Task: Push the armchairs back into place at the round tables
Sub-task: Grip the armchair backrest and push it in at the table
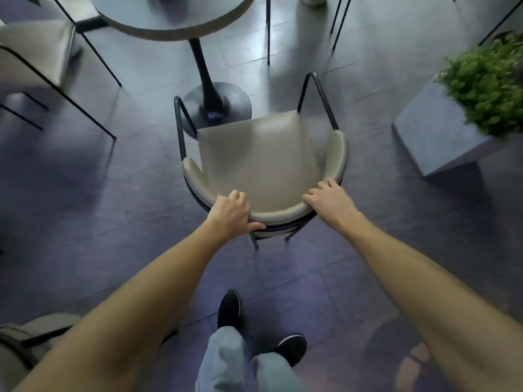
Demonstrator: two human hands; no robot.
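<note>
Beige chair (260,162) sits near the table (175,33), its seat front just reaching the base (236,101), not yet tucked under the top, so I judge this push partway. My left hand (230,215) and right hand (329,203) both grip its backrest (278,214) (fingers curled over).

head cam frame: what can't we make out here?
Head view:
- table: far part cut off by top edge.
- armchair: front legs hidden under its seat.
- left hand, right hand: palms hidden against the backrest they grip.
- plant: blurred, cut by right edge.
- lower-left chair: mostly hidden by left arm, cut by edge.
</note>
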